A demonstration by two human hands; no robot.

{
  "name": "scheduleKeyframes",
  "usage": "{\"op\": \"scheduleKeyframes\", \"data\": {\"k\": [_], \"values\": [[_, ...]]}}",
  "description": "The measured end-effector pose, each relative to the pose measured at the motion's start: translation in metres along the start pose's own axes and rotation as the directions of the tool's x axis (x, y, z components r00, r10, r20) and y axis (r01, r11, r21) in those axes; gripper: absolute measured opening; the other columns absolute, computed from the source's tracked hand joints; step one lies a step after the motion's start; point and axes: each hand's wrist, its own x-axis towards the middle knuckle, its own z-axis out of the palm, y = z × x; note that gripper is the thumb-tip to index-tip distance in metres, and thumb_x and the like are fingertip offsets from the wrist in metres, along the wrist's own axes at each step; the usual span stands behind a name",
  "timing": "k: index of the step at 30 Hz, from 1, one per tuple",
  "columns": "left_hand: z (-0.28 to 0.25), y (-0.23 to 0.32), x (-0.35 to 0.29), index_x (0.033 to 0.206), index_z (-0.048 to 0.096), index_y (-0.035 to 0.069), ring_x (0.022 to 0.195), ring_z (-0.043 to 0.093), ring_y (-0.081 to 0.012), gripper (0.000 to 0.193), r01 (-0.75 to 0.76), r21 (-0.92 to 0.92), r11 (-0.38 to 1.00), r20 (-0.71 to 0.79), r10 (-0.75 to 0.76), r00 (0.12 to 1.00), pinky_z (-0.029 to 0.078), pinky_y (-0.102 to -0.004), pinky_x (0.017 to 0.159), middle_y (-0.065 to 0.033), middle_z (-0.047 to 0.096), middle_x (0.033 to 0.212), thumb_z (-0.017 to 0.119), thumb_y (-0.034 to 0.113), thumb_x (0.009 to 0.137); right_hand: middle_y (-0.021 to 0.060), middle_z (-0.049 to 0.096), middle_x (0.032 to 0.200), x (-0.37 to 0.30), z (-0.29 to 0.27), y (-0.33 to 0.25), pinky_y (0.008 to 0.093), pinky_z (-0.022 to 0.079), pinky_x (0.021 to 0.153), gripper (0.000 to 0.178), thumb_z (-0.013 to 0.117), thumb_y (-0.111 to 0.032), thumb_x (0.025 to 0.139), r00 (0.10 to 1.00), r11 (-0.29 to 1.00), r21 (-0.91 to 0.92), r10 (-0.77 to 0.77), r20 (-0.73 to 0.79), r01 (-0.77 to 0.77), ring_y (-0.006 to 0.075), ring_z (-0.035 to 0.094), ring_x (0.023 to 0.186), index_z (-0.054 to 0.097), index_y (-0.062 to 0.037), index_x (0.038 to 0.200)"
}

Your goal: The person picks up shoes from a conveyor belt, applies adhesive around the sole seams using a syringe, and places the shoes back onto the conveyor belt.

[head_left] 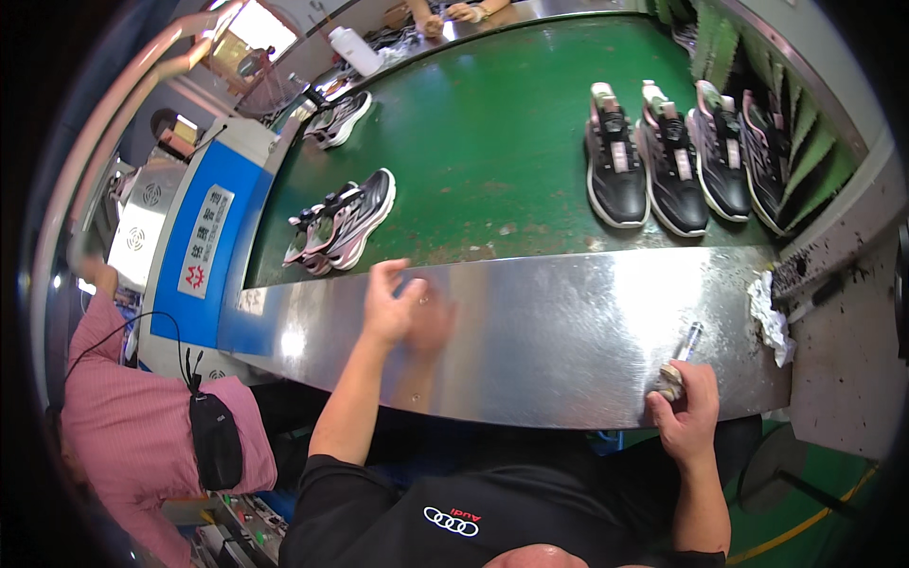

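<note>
My left hand [390, 308] hovers over the metal edge of the bench [521, 312], near its middle, slightly blurred. Its fingers are apart and nothing shows in them. Beyond it, at the left, a black, white and pink sneaker pair [346, 222] lies on the green belt [492, 142]. Low at the right, my right hand [689, 407] is closed around a small tool with a beige body [669, 381] and a slim, shiny tip pointing away from me. I cannot make out its exact kind. Past this hand stand several black sneakers [672, 170], side by side, toes toward me.
More sneakers [339, 121] lie farther back on the left. A white bottle [354, 52] and another person's hands [450, 17] are at the far end. Green hanging strips [819, 156] and crumpled foil [771, 317] are at the right. A person in pink [161, 426] works beside a blue-and-white machine [204, 237].
</note>
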Motion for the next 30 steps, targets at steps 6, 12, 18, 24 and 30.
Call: {"op": "scheduleKeyframes", "data": {"k": [6, 12, 18, 24, 30], "values": [[-0.106, -0.099, 0.048, 0.135, 0.024, 0.003, 0.073, 0.053, -0.0115, 0.064, 0.199, -0.625, 0.755, -0.308, -0.472, 0.826, 0.046, -0.0262, 0.067, -0.0057, 0.055, 0.091, 0.065, 0.009, 0.086, 0.0127, 0.056, 0.086, -0.004, 0.007, 0.003, 0.037, 0.041, 0.07, 0.039, 0.074, -0.009, 0.071, 1.0, 0.999, -0.052, -0.006, -0.008, 0.006, 0.0296, 0.05, 0.077, 0.057, -0.0016, 0.105], [-0.082, -0.111, 0.103, 0.125, 0.047, 0.003, 0.105, 0.054, -0.0163, 0.051, 0.072, -0.515, 0.854, -0.325, -0.272, 0.906, 0.044, -0.0296, 0.089, -0.0068, 0.057, 0.118, 0.068, -0.002, 0.079, 0.0123, 0.056, 0.089, -0.004, 0.009, -0.005, 0.0371, 0.041, 0.072, 0.039, 0.073, -0.008, 0.071, 0.997, 0.996, -0.08, 0.027, -0.07, -0.033, 0.0291, 0.05, 0.08, 0.057, -0.0018, 0.106], [-0.042, -0.047, 0.098, 0.142, 0.033, 0.007, 0.113, 0.053, -0.0216, 0.079, 0.113, -0.541, 0.833, -0.126, -0.213, 0.969, 0.044, -0.0312, 0.095, -0.0131, 0.05, 0.129, 0.07, -0.004, 0.073, 0.0117, 0.056, 0.086, -0.005, 0.012, -0.002, 0.0379, 0.041, 0.072, 0.038, 0.073, -0.011, 0.072, 0.998, 0.989, -0.148, 0.013, -0.054, -0.021, 0.0299, 0.051, 0.079, 0.058, -0.0036, 0.106], [-0.065, -0.029, 0.09, 0.141, 0.038, 0.009, 0.097, 0.061, -0.0174, 0.071, 0.173, -0.527, 0.832, 0.031, -0.184, 0.982, 0.05, -0.0277, 0.085, -0.0116, 0.059, 0.117, 0.059, -0.009, 0.075, 0.0113, 0.06, 0.092, -0.006, 0.011, 0.0, 0.0382, 0.042, 0.075, 0.039, 0.074, -0.013, 0.072, 0.998, 0.982, -0.188, -0.018, -0.068, 0.005, 0.0306, 0.053, 0.081, 0.058, -0.0048, 0.107], [-0.074, 0.015, -0.024, 0.137, 0.039, -0.005, 0.117, 0.052, -0.0282, 0.077, -0.087, -0.337, 0.937, 0.21, 0.166, 0.963, 0.041, -0.037, 0.1, -0.0167, 0.047, 0.133, 0.074, 0.016, 0.071, 0.0118, 0.061, 0.086, -0.005, 0.009, -0.013, 0.0372, 0.044, 0.069, 0.038, 0.075, -0.016, 0.073, 0.994, 0.983, -0.176, 0.03, -0.105, -0.048, 0.0294, 0.055, 0.076, 0.059, -0.0044, 0.106]]}}
